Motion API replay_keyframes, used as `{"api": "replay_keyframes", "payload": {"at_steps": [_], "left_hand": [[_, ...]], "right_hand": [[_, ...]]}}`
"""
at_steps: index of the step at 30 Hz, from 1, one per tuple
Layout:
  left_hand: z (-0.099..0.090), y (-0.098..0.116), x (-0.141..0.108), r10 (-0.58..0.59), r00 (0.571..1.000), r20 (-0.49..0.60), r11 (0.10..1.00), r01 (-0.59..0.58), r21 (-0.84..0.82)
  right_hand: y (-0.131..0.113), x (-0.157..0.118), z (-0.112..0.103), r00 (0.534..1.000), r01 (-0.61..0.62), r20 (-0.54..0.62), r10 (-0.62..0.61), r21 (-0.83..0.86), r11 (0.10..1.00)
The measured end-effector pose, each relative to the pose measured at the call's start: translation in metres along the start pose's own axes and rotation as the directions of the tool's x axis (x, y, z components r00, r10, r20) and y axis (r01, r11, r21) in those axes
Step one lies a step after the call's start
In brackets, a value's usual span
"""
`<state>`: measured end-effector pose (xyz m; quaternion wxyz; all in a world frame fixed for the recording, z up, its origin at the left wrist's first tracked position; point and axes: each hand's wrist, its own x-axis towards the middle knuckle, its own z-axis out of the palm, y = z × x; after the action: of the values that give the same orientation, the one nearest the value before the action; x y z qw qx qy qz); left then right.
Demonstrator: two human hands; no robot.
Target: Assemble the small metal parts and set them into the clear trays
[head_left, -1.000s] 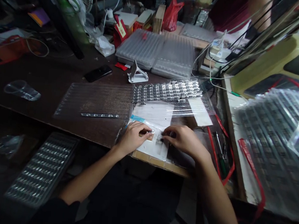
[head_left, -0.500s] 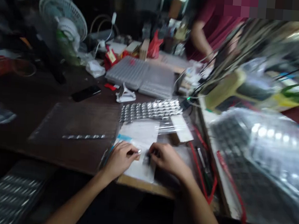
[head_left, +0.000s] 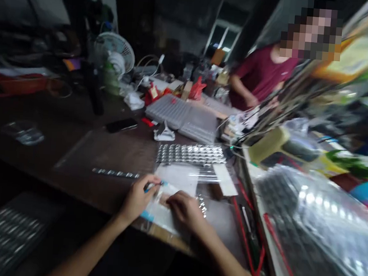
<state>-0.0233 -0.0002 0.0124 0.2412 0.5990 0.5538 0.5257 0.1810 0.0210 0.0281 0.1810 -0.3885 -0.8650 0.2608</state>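
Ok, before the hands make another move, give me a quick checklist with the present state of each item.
1. Left hand grip: cannot tell. Fingertips are bent close together, but what is between them is blurred.
2. Right hand grip: cannot tell. Fingers point down over the white sheet; the contact is blurred.
3. Loose shiny pieces safe from knocks: not ok, I'd say. They lie right beside the right hand.
4. Single strip free of the left hand: cannot tell. Its near end is very close.
5. Phone out of the way: ok. It lies apart from both hands.
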Motion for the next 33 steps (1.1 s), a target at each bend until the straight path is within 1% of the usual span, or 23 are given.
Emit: {"api": "replay_keyframes", "payload": {"at_steps": [2,3,5,6,8,10,13,15,16,18,20,22,25,28,29,31,33], "left_hand": [[-0.023,-0.002,0.008,-0.012,1.000,0.004,1.000,0.012,0.028],[-0.034,-0.004,0.013,-0.017,1.000,-0.005,0.998,0.017,0.065],[-0.052,-0.007,0.020,-0.005,1.000,-0.003,0.982,0.005,0.188],[-0.059,-0.009,0.022,0.004,1.000,0.013,0.963,-0.008,0.268],[-0.066,-0.010,0.025,0.023,0.997,0.071,0.908,-0.050,0.416],[-0.067,-0.012,0.027,0.039,0.989,0.141,0.854,-0.106,0.510],[-0.060,-0.017,0.030,0.080,0.976,0.204,0.806,-0.184,0.562],[-0.054,-0.020,0.032,0.104,0.968,0.229,0.791,-0.220,0.570],[-0.052,-0.021,0.033,0.109,0.964,0.241,0.786,-0.232,0.573],[-0.051,-0.021,0.036,0.102,0.960,0.261,0.769,-0.242,0.591],[-0.053,-0.020,0.038,0.083,0.959,0.272,0.742,-0.242,0.625],[-0.059,-0.020,0.040,0.069,0.956,0.286,0.711,-0.248,0.658],[-0.068,-0.019,0.044,0.076,0.944,0.321,0.666,-0.288,0.689],[-0.075,-0.017,0.047,0.088,0.924,0.373,0.621,-0.343,0.705],[-0.076,-0.015,0.047,0.092,0.923,0.375,0.612,-0.349,0.710],[-0.072,-0.010,0.050,0.109,0.932,0.345,0.611,-0.337,0.716],[-0.061,-0.003,0.056,0.130,0.940,0.316,0.632,-0.324,0.704]], "right_hand": [[-0.003,0.000,0.006,1.000,-0.014,0.014,0.015,-0.106,0.994],[-0.004,0.000,0.007,0.999,-0.009,0.029,0.014,-0.163,0.986],[-0.007,-0.001,0.007,0.995,0.024,0.100,0.002,-0.259,0.966],[-0.008,-0.001,0.006,0.991,0.039,0.133,0.000,-0.292,0.956],[-0.013,-0.002,0.003,0.984,0.058,0.177,0.000,-0.320,0.946],[-0.016,-0.003,0.000,0.984,0.063,0.177,-0.012,-0.285,0.956],[-0.012,-0.002,-0.009,0.995,0.049,0.092,-0.036,-0.140,0.989],[-0.004,-0.004,-0.022,0.999,0.020,0.027,-0.018,-0.072,0.997],[0.001,-0.007,-0.032,1.000,-0.007,0.006,0.008,-0.069,0.998],[0.013,-0.014,-0.051,0.996,-0.088,-0.010,0.088,-0.121,0.989],[0.026,-0.024,-0.068,0.981,-0.189,-0.008,0.192,-0.213,0.958],[0.034,-0.031,-0.077,0.959,-0.260,0.032,0.281,-0.297,0.919],[0.037,-0.034,-0.076,0.925,-0.294,0.128,0.358,-0.357,0.887],[0.032,-0.029,-0.069,0.910,-0.279,0.196,0.365,-0.361,0.890],[0.030,-0.027,-0.067,0.910,-0.269,0.210,0.358,-0.359,0.894],[0.027,-0.025,-0.065,0.911,-0.252,0.223,0.346,-0.362,0.897],[0.027,-0.026,-0.065,0.916,-0.245,0.217,0.337,-0.364,0.899]]}}
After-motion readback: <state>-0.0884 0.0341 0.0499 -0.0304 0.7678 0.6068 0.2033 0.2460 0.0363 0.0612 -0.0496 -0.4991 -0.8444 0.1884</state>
